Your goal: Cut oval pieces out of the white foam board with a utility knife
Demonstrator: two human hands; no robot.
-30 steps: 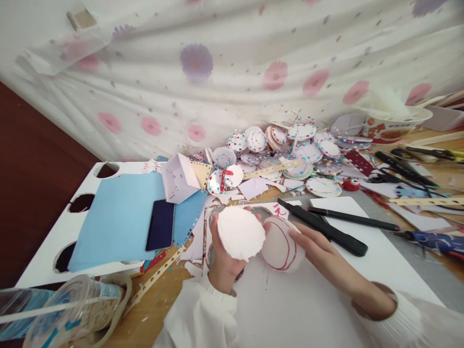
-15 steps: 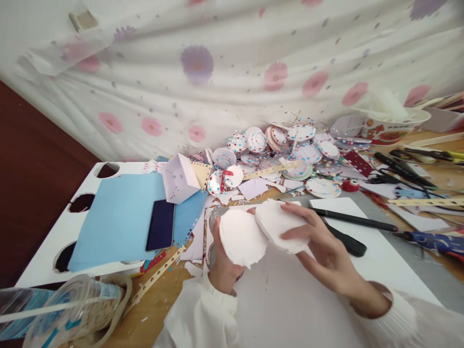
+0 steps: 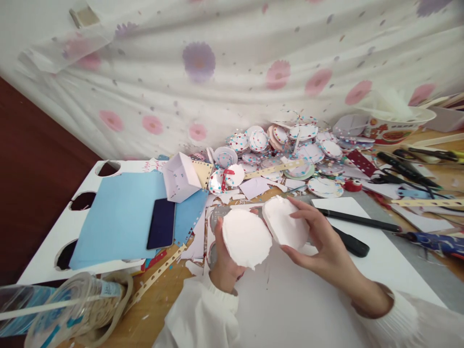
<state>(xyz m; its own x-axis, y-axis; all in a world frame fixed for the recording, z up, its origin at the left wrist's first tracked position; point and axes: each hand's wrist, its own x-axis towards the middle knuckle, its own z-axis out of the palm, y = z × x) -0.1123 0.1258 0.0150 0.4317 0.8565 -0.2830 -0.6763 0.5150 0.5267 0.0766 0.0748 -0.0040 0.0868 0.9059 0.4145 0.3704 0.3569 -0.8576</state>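
My left hand (image 3: pixel 225 268) is closed round a white disc (image 3: pixel 247 238) with a ragged, torn-looking edge, its flat face turned up towards me. A second rough-edged white disc (image 3: pixel 284 223) is pinched in my right hand (image 3: pixel 324 241), thumb at its lower rim and fingers over the upper right side. It is tilted, with a narrow gap between the two discs. Both are held above a large white sheet (image 3: pixel 290 304). The fingers of my left hand are mostly hidden behind the disc.
Decorated paper discs (image 3: pixel 308 153) are heaped against the flowered curtain (image 3: pixel 232 96). On the left lie blue paper (image 3: pixel 116 212), a phone (image 3: pixel 160 224), a folded paper box (image 3: pixel 181 179) and a clear plastic cup (image 3: pixel 78 304). Black pen-like tools (image 3: pixel 358 220) and a blue-handled tool (image 3: pixel 431 241) lie right.
My right hand has drawn its disc a little to the right and tilted it, opening a gap from the left disc. My right thumb now presses the disc's lower edge.
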